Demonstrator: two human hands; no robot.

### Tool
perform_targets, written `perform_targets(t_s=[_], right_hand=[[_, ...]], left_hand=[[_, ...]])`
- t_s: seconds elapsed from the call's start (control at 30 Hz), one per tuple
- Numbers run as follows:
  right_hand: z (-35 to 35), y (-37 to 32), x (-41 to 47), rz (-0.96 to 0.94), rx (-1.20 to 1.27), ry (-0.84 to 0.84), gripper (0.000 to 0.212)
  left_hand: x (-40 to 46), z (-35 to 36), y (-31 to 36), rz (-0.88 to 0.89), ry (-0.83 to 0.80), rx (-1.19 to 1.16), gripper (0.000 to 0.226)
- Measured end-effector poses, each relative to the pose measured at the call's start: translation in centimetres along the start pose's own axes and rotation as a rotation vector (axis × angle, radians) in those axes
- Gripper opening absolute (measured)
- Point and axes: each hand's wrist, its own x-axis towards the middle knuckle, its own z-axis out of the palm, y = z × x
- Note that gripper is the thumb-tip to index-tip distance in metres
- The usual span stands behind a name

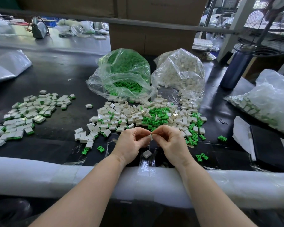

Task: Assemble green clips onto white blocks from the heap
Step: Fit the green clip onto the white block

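Head view of a black table [59, 76] with a white foam-padded near edge [39, 176], over which both forearms reach. The left hand [131, 143] and right hand [169, 141] meet at centre, fingers curled, together pinching a small white plastic block [150, 137]; whether a clip sits on it cannot be told. One loose white block [147, 154] lies just beneath the hands. Directly beyond them spreads the mixed heap of white blocks and green plastic clips [147, 117]. Behind the heap stand a clear plastic bag of green clips [121, 74] and, beside it to the right, a clear plastic bag of white blocks [180, 74]. A pile of white blocks with green edges [28, 115] lies well apart at left. A dark blue metal bottle [236, 66] stands at right, near another clear bag of parts [269, 102]. A brown cardboard box [151, 36] rises behind the bags. No legible writing appears.
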Motion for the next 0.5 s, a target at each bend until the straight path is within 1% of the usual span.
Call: perform_targets(t_s=[0.1,0.27,0.5], right_hand=[[-0.05,-0.07,-0.02,0.008,0.029,-0.009,0.011],[-0.19,-0.22,0.03,0.065,0.082,-0.023,0.012],[-0.37,-0.32,0.08,0.082,0.113,-0.060,0.022]], left_hand=[[0.00,-0.05,-0.01,-0.004,0.027,-0.047,0.013],[0.03,-0.06,-0.01,0.002,0.035,-0.053,0.018],[-0.09,0.01,0.18,-0.001,0.007,0.009,0.017]])
